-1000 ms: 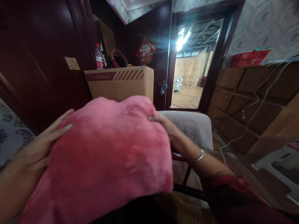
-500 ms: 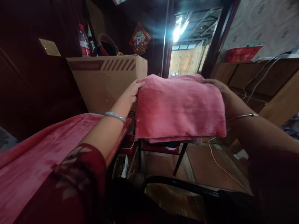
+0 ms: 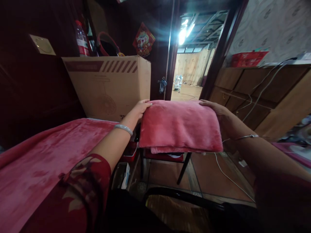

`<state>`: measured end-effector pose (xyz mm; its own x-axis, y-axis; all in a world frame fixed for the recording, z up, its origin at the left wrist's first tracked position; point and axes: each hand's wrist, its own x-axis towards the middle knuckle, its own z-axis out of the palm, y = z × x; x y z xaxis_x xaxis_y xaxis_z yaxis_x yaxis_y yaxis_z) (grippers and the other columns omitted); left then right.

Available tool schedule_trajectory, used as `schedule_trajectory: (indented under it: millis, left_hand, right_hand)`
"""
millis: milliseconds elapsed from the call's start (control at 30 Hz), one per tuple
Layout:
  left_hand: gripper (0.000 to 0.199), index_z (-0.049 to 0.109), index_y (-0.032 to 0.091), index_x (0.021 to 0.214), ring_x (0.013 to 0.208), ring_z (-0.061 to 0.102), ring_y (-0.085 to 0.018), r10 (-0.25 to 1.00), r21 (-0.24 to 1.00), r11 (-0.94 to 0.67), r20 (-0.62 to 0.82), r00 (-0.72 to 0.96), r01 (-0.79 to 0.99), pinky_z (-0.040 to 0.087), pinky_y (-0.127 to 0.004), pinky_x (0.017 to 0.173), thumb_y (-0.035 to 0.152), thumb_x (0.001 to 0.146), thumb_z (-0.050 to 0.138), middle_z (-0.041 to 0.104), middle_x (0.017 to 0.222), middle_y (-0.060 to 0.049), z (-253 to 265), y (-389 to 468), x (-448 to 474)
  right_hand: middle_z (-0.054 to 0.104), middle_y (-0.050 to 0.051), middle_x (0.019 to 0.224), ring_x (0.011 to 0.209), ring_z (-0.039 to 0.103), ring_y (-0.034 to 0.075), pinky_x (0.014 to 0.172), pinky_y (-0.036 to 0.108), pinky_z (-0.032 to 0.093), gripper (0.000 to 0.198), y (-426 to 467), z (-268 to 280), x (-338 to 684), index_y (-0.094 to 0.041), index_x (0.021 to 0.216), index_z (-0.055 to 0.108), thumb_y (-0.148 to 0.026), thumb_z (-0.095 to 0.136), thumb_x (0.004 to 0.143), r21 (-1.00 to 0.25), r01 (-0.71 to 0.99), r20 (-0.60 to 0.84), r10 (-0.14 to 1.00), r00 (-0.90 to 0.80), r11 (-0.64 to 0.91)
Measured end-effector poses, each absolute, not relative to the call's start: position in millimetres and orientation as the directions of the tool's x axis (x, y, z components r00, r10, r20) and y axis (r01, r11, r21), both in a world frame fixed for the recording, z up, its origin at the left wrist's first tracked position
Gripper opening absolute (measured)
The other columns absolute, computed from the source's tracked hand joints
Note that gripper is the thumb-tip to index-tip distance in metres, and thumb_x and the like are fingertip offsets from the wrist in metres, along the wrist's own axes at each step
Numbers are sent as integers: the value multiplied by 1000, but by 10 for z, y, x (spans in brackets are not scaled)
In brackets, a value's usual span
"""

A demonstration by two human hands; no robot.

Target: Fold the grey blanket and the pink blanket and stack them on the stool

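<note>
A folded pink plush cloth (image 3: pixel 181 127) lies across a red-seated chair (image 3: pixel 165 157), its front edge hanging over and hiding most of the seat. At its far left corner, my left hand (image 3: pixel 141 108) grips the fabric, thumb on top. My right hand (image 3: pixel 213 107) holds the far right corner, its fingers partly hidden behind the cloth. Both arms are stretched forward. Another pink plush cloth (image 3: pixel 63 145) is spread flat on a surface to my left.
A large cardboard box (image 3: pixel 109 87) stands behind the spread cloth, with a bottle (image 3: pixel 82 40) on top. Wooden cabinets (image 3: pixel 262 84) line the right, with a white cable (image 3: pixel 233 181) trailing over the tiled floor. Directly before me is a black curved chair frame (image 3: pixel 182 193).
Both hands have lowered the folded cloth, which now sits lower in view and flatter over the chair. The doorway and floor beyond it show more.
</note>
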<state>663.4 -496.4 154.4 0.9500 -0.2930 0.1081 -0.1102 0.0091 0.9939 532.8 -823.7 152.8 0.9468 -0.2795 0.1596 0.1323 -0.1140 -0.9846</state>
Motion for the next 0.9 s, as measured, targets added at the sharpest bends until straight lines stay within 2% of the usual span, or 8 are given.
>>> schedule_trajectory:
  millis: [133,367,467,567,633,733,800,900]
  left_hand:
    - [58,60,16,138,100,71,-18,-297,985,43,172,939,-167,54,-36,99,8,81,66,75,116,-11,1550,-5020,6590]
    - [40,67,9,125,110,69,-24,-279,964,-117,198,940,-238,50,-42,104,23,88,65,72,124,-19,1465,-5068,6524]
    - [40,68,10,123,112,68,-26,-279,949,-137,239,930,-285,49,-44,105,25,86,66,71,125,-19,1473,-5045,6510]
    - [45,67,10,127,127,61,-29,-254,914,-176,317,914,-366,42,-44,113,28,86,67,64,137,-21,1501,-5036,6440]
    - [47,66,11,130,140,50,-31,-256,808,-275,460,850,-520,33,-45,120,30,87,65,57,147,-20,1511,-5044,6333]
    - [52,61,16,139,148,39,-33,-427,481,-427,639,640,-765,25,-52,123,38,92,60,50,154,-18,1481,-5047,6103]
    - [56,57,18,144,148,37,-35,-579,296,-450,622,528,-842,22,-57,123,42,94,58,47,157,-18,1428,-5009,5957]
    - [58,54,20,147,150,35,-36,-697,126,-446,572,432,-886,23,-60,123,44,95,58,43,160,-17,1314,-4855,5811]
  right_hand:
    - [77,4,101,90,73,20,85,31,61,38,-8293,1542,5295,-23,106,70,-13,64,70,-981,154,183,-305,935,-119]
    - [76,12,93,87,73,26,82,44,61,30,-8418,1334,5259,-16,105,70,-33,65,80,-964,18,79,-218,973,-264]
    - [76,12,97,90,72,27,83,43,60,36,-8530,1376,5282,-15,105,71,-36,74,76,-932,20,153,-342,927,-362]
    - [76,13,105,101,71,30,95,48,56,46,-8557,1525,5263,-14,113,72,-45,75,78,-775,12,338,-398,853,-632]
    - [74,15,116,112,67,34,103,54,50,53,-8448,1631,5217,-16,123,70,-52,70,84,-584,15,484,-333,809,-811]
    - [61,15,143,134,54,38,113,60,40,65,-8120,1689,5132,-20,142,59,-59,61,91,-277,140,619,-65,783,-951]
    - [52,13,153,142,45,38,117,60,35,69,-7906,1640,5096,-22,148,54,-62,58,92,-115,219,585,112,803,-969]
    - [53,12,152,143,44,35,118,55,36,66,-7763,1524,5071,-23,148,54,-61,55,94,-23,238,449,203,870,-971]
